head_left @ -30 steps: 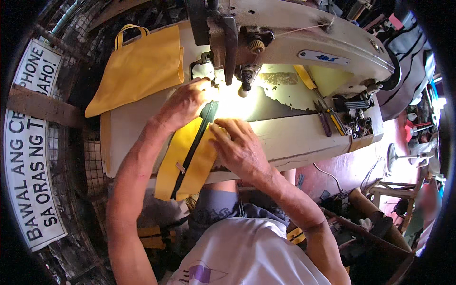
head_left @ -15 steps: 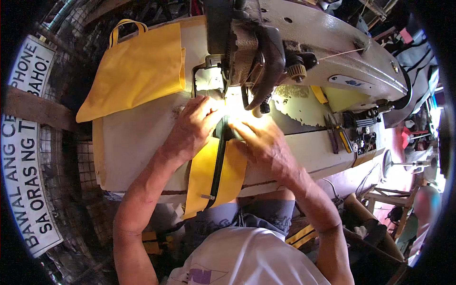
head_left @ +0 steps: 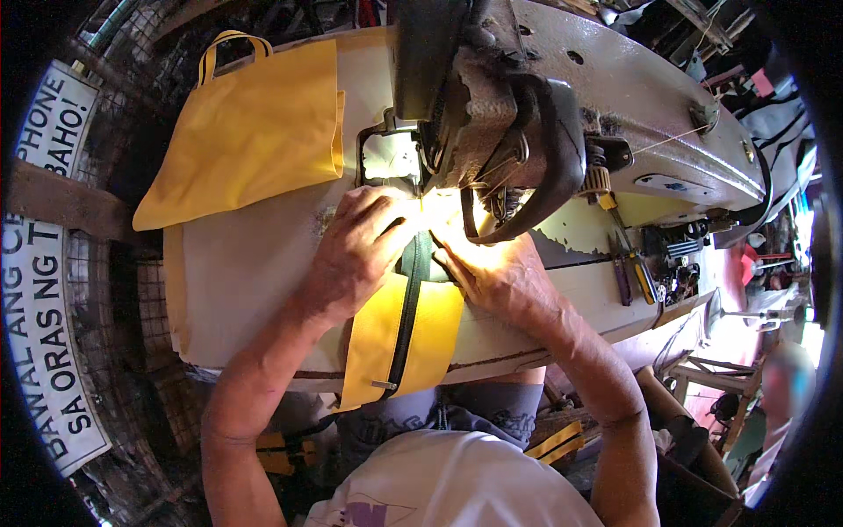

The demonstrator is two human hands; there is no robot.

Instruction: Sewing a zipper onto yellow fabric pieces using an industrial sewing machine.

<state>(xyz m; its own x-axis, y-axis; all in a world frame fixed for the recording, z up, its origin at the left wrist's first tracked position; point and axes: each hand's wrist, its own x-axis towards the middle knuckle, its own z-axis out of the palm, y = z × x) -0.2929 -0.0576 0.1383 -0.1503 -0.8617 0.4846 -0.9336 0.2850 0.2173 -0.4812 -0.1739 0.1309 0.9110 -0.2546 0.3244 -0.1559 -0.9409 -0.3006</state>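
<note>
A black zipper (head_left: 409,307) runs up between two yellow fabric pieces (head_left: 373,341) toward the needle area of a sewing machine (head_left: 492,114). Its metal pull lies near the lower end, which hangs over the table's front edge. On the zipper's left side, my left hand (head_left: 364,250) is closed, fingers curled and pinching the strip. My right hand (head_left: 505,274) is closed at the strip's right edge, its fingers bent under the machine head. Bright lamp glare washes out the fingertips and the needle spot.
A yellow bag (head_left: 255,132) with striped handles lies flat at the far left of the table (head_left: 237,281). Right of the machine bed are a yellow-handled screwdriver (head_left: 645,279) and other small tools. Wire mesh and a lettered sign (head_left: 66,351) stand at the left.
The view has shifted, so the machine head appears farther right. My right hand, blurred before, now shows sharply with its fingers bent. The zippered fabric sits slightly lower in the picture.
</note>
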